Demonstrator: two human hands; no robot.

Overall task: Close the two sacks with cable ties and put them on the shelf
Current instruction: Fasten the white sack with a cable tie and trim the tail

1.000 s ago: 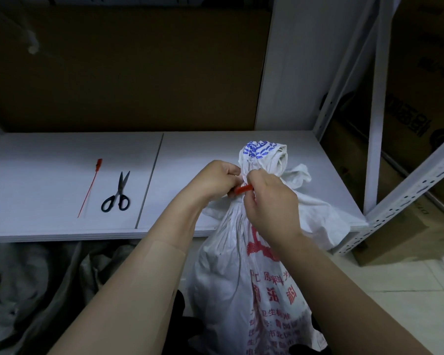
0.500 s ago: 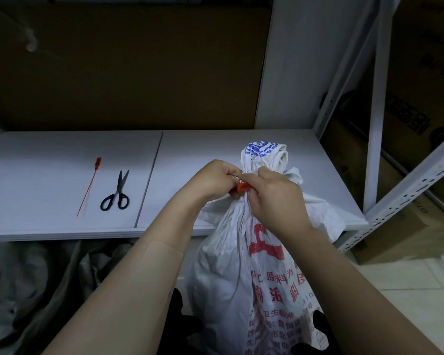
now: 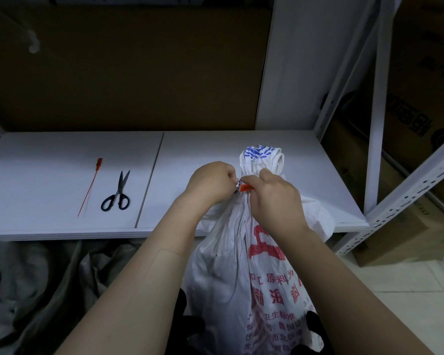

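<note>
White sack (image 3: 231, 265) stands dead centre in the lower half of the frame, with its bunched neck poking up over the front edge of the white shelf (image 3: 62, 221). Both hands are right at that neck, just below the blue-printed top. The left hand (image 3: 210, 183) is on the left side of it, fingers curled in tight and pinching the thin end of the red cable tie (image 3: 246, 187). The right hand (image 3: 274, 203) comes in from the lower right and pinches the tie's chunky red head between thumb and forefinger. The hands nearly touch, with the tie between them against the cloth. Off to the left on the shelf lie a spare cable tie (image 3: 90, 187) and black scissors (image 3: 117, 194) side by side, well apart from the hands. A grey sack (image 3: 36, 278) slumps under the shelf at lower left.
</note>
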